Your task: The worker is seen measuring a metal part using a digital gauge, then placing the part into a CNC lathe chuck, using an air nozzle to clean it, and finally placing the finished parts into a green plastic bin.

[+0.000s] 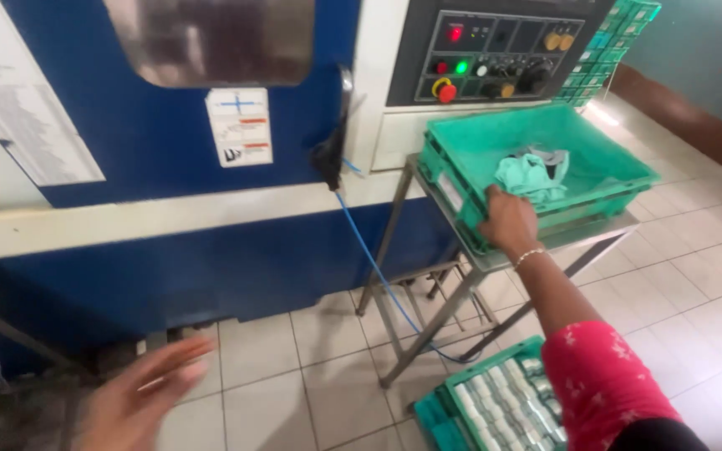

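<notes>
The scene is dominated by a blue machine [169,167] with a grey control panel [495,54], against which a narrow steel stand [428,276] is set. A green plastic crate [545,171] is carried on the stand's tabletop [495,260], and its near corner is gripped by the right hand [509,224], the fingers curled over the rim and closed on it. The crate sits close to the tabletop's edge, so it could be tipped or dragged off if the rim is pulled hard, since the stand looks light and narrow.

A pale green cloth [532,174] is lying bunched inside the crate, just beyond the right hand; it could be caught under the fingers and pulled out with them.

A second green crate [495,409], packed with rows of grey metal parts [503,405], is resting on the tiled floor [294,367] below the stand. It could be struck or its parts scattered if the upper crate is dropped.

A thin blue hose [373,259] is hanging from the machine past the stand's legs and could be snagged.

The left hand [139,401] is seen blurred, low at the left, with fingers spread apart and nothing held, well away from the crate, so no support is given there.
</notes>
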